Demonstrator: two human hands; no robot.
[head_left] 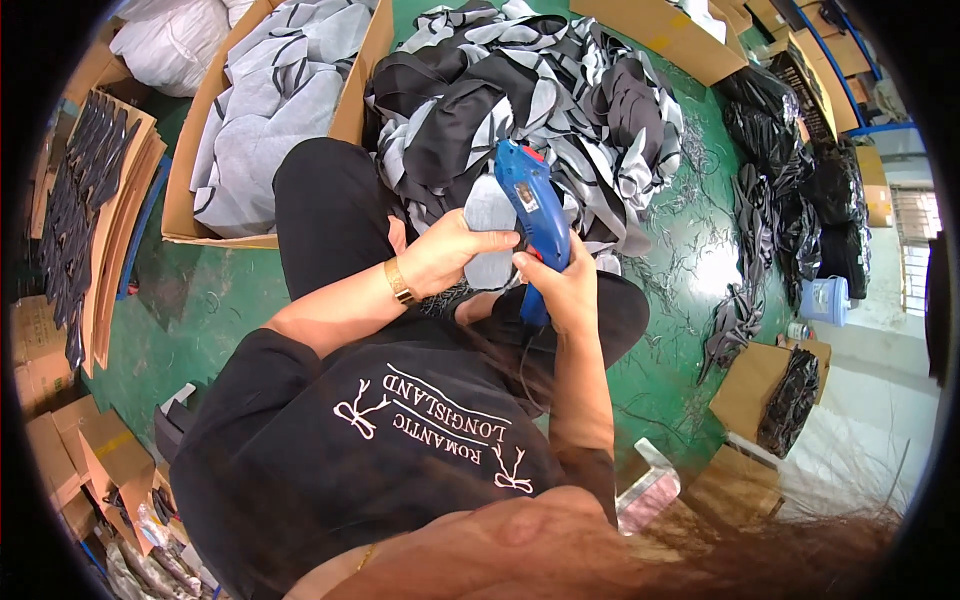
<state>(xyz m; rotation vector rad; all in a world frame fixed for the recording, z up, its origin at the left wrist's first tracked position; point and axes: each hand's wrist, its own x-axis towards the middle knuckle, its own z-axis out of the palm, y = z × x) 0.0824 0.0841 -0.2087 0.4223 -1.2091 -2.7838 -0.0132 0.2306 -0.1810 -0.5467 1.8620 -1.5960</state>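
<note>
Blue tool [537, 205]: held in right fingers [541, 270]. Grey piece [488, 210]: left of tool, held in left fingers [490, 241]. Fabric heap [450, 115]: beyond tool.

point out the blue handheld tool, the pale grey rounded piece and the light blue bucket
Blue handheld tool [541, 218]: head view, middle of its casing
Pale grey rounded piece [487, 209]: head view, upper part of its flat face
Light blue bucket [824, 301]: head view, its side wall
</note>
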